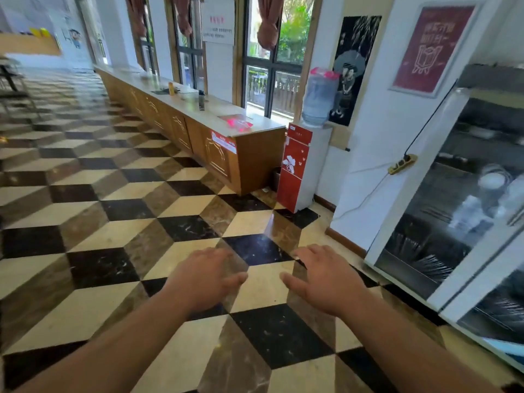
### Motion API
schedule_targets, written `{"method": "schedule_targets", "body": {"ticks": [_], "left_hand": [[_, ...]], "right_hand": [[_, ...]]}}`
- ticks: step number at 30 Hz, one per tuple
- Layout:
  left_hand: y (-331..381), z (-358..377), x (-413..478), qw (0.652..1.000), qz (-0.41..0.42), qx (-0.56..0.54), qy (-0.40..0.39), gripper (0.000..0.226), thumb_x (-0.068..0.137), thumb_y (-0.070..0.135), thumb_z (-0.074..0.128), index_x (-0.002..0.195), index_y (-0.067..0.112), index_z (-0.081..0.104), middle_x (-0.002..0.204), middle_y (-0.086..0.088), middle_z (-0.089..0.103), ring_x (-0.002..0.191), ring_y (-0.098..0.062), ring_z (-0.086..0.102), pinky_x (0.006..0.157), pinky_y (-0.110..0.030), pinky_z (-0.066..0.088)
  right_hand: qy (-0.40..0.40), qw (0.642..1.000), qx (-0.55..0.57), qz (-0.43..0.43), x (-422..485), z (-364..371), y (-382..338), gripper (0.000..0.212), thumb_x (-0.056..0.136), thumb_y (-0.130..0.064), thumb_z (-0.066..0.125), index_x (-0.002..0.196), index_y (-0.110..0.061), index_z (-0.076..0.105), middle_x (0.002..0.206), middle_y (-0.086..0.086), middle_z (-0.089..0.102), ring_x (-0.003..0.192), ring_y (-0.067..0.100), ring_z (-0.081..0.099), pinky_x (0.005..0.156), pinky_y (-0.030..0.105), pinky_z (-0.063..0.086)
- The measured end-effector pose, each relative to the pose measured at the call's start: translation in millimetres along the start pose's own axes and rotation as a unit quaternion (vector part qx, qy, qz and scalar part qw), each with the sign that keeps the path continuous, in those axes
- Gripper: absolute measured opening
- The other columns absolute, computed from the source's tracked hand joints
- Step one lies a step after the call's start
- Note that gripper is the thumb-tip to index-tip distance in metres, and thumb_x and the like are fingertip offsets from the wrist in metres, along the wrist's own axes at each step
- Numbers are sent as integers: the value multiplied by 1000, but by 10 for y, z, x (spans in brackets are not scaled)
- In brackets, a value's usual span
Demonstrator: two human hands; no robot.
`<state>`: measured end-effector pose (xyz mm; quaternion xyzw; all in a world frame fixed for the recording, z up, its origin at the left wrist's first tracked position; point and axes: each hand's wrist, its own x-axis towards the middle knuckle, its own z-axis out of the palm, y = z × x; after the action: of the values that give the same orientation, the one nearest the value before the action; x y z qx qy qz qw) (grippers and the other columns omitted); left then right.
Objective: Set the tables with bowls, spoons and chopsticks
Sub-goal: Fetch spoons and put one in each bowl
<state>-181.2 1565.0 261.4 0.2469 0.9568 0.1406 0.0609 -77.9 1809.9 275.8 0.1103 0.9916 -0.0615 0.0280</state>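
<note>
Blurred white bowls [492, 178] and other pale crockery sit on the dark shelves of a glass-fronted white cabinet [402, 219] at the right edge of the view; what look like bundles of thin utensils [433, 266] lie on the lower shelf, too smeared to tell spoons from chopsticks. The cabinet stands on the floor against the white wall, its door frame closed over the shelves as far as can be told.

Left hand [205, 279] and right hand [326, 282] are both held out palm-down over the cube-patterned marble tile floor [113, 231], near each other but apart. Fingers of each are loosely spread and slightly curled; neither hand has hold of anything. Bare forearms run from the bottom edge of the view.

Beyond the hands, a red-and-white water dispenser with a clear bottle on top [304, 157] stands just beside the near end of a long wooden counter with a pale top [198, 129], which runs along the windows. A yellow power strip [402, 164] hangs on the wall between dispenser and cabinet. A dark red framed poster [432, 48] hangs above it.
</note>
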Motion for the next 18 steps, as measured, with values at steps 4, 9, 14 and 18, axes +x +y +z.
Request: {"method": "schedule_targets", "body": {"ticks": [4, 9, 14, 18], "left_hand": [[-396, -353, 743, 1000, -19, -6, 21, 79, 87, 87, 47, 152, 43, 47, 161, 12, 50, 146, -19, 49, 117, -45, 44], [-834, -512, 1467, 998, -57, -4, 29, 86, 81, 94, 43, 154, 50, 41, 164, 17, 45, 152, -19, 42, 120, -49, 40], [-1584, -572, 2312, 996, -87, 20, 9, 90, 83, 93, 32, 154, 41, 45, 162, 9, 49, 149, -18, 45, 120, -46, 43], [-2198, -647, 2808, 986, -161, -26, 42, 83, 79, 83, 45, 144, 32, 58, 142, 4, 63, 131, -21, 57, 110, -40, 47]], "right_hand": [[41, 999, 1, -11, 819, -220, -221, 89, 79, -95, 19, 145, -42, 47, 153, -10, 56, 137, 19, 55, 109, 43, 49], [26, 999, 25, -33, 1845, -262, -476, 83, 84, -94, 24, 147, -44, 45, 158, -11, 51, 142, 19, 51, 113, 47, 46], [13, 995, 49, -87, 3183, -118, -824, 113, 63, -107, 4, 150, -45, 41, 163, -11, 46, 149, 22, 44, 118, 53, 43], [-10, 986, 54, -154, 4295, 167, -1217, 103, 71, -105, 14, 151, -46, 40, 164, -13, 44, 151, 20, 43, 119, 50, 39]]}}
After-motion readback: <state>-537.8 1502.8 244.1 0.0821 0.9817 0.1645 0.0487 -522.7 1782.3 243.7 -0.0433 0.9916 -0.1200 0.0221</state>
